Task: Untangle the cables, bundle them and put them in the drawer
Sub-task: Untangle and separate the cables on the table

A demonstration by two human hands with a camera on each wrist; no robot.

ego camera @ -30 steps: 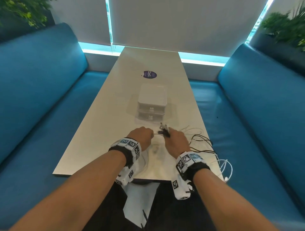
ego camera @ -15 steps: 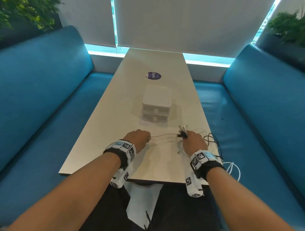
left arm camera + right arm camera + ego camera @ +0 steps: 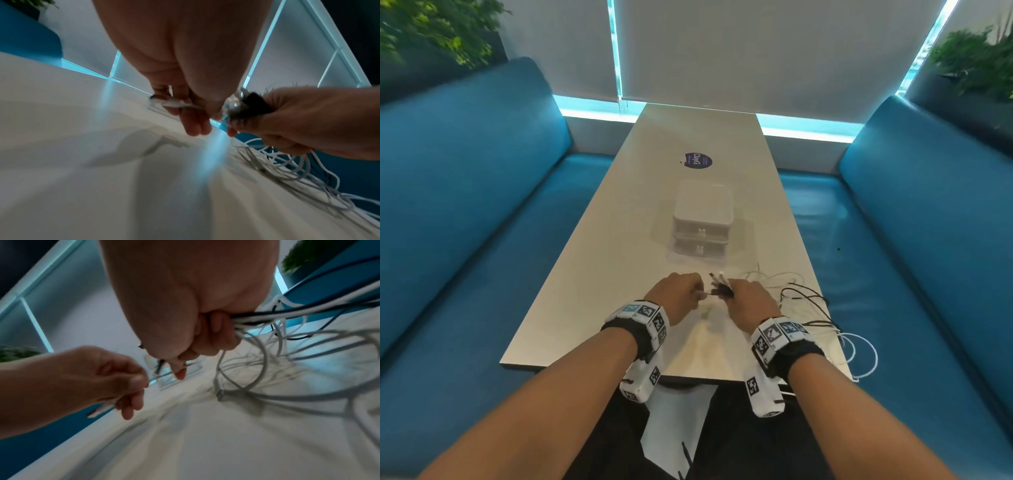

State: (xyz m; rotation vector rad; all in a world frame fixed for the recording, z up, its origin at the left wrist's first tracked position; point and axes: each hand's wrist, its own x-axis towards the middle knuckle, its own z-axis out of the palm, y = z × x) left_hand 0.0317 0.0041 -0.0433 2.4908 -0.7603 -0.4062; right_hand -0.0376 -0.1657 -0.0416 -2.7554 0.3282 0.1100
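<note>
Gripping cables (image 3: 804, 301), right hand (image 3: 748, 301) fist-curled; plug ends up (away); left hand (image 3: 674, 294) fingers pinching white strand.

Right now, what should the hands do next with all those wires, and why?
Probably slide the left hand along its white cable to free it. The right hand grips the bundle, loose loops still sprawl on the table, and both drawers look closed.

One readable mark — a sticker on the tabletop

A round dark purple sticker (image 3: 698, 160) lies on the tabletop (image 3: 592, 274) beyond the drawer unit (image 3: 702, 222); its white lettering seems to read "ClayG" — smaller print beside it is too blurred to read.
</note>
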